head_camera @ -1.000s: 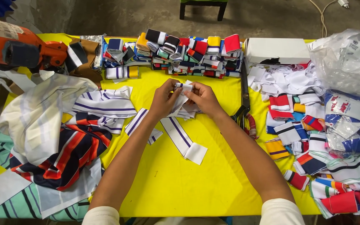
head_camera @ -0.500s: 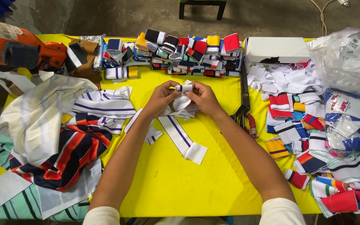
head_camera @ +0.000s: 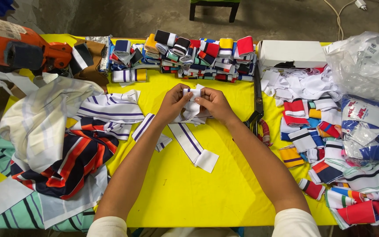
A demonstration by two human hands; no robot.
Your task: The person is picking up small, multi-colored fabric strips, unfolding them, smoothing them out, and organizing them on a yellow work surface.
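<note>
My left hand (head_camera: 174, 102) and my right hand (head_camera: 215, 102) meet over the middle of the yellow table (head_camera: 176, 193). Both pinch a white knit strip with a purple stripe (head_camera: 192, 94), partly rolled between my fingers. Its loose tail (head_camera: 192, 145) trails toward me across the table and ends in a white folded tip. A second striped strip (head_camera: 144, 128) lies beside my left wrist.
A row of rolled, multicoloured strips (head_camera: 198, 55) lines the far edge. Black scissors (head_camera: 258, 103) lie right of my hands beside a white box (head_camera: 291, 53). Striped fabric pieces (head_camera: 62, 149) are heaped at left, loose strips (head_camera: 330, 149) and plastic bags (head_camera: 365, 61) at right. An orange machine (head_camera: 18, 46) sits far left.
My hands have kept turning the strip between my fingers; the rolled part sits a little more upright. The rest of the table is unchanged.
</note>
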